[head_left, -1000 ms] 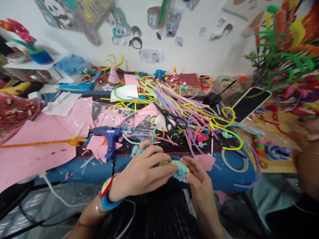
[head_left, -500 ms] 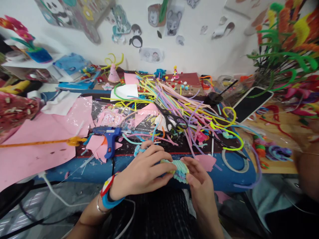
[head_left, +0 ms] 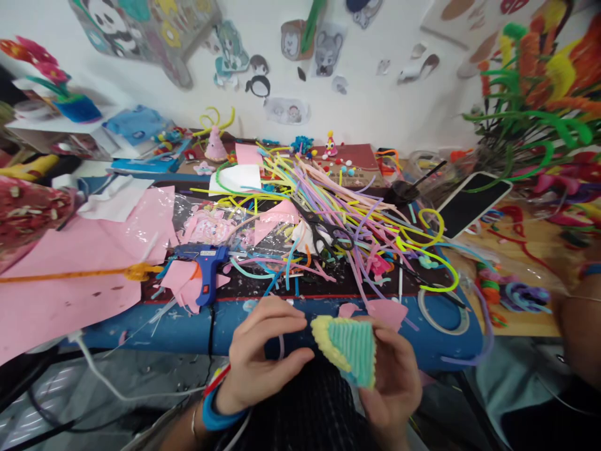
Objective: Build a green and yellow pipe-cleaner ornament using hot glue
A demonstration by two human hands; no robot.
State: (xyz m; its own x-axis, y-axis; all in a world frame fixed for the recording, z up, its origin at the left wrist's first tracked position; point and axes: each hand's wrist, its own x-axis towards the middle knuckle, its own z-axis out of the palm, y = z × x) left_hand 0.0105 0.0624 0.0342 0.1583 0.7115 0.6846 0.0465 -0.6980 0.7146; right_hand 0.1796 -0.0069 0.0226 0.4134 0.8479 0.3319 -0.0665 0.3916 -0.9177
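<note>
A craft workspace, from its blue glue gun (head_left: 210, 277), black scissors (head_left: 312, 217), pipe cleaners (head_left: 323, 185) and pink sheets (head_left: 70, 250)

1. Left hand (head_left: 263, 352): fingers (head_left: 284, 328) bent, pointing rightward; thumb (head_left: 295, 366) spread from them.
2. Right hand (head_left: 398, 376): raised, fingers curled, thumb below, gripping.
3. Left forearm (head_left: 181, 432): slanting up from lower edge.

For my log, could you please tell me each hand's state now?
Left hand: open, apart from the green-and-yellow piece.
Right hand: holding that piece.

blue wristband (head_left: 220, 412) | red strap (head_left: 216, 379) | thin bracelet (head_left: 193, 422) | dark garment (head_left: 300, 410)
</note>
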